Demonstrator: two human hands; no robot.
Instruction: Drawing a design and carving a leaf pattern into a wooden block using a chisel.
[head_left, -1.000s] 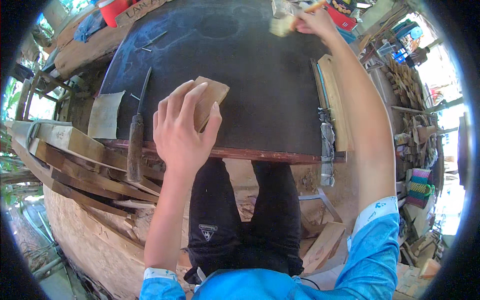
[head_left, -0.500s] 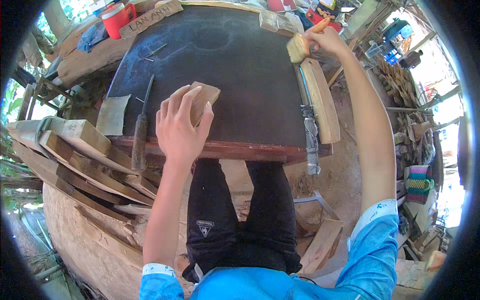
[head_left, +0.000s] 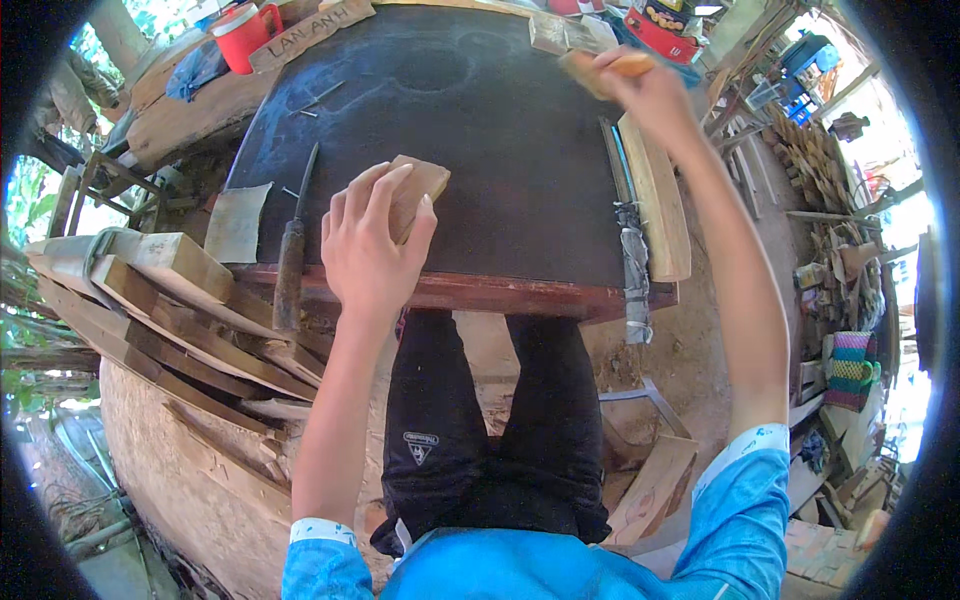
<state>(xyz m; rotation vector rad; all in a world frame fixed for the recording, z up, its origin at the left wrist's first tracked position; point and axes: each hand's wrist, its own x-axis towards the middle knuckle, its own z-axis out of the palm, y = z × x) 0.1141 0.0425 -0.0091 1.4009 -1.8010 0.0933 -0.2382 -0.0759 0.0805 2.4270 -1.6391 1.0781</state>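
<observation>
My left hand is closed over a small wooden block near the front of the dark tabletop. Toward the back right, my right hand grips a brush by its orange-brown handle; the brush's pale bristles are smeared by motion. Left of my left hand lies a file with a wooden handle, overhanging the front edge. Beside it rests a sheet of sandpaper. A tool with a tape-wrapped handle lies along the right side, next to a long wooden piece.
Small nails lie at the table's left. At the back stand a lettered wooden strip, a red mug and pale wood blocks. Stacked timber fills the left side; a woven basket sits at far right.
My right hand has swung the brush back and its bristles have turned from pointing down to the left-hand side. My left hand stays on the block. The whole view has shifted slightly.
</observation>
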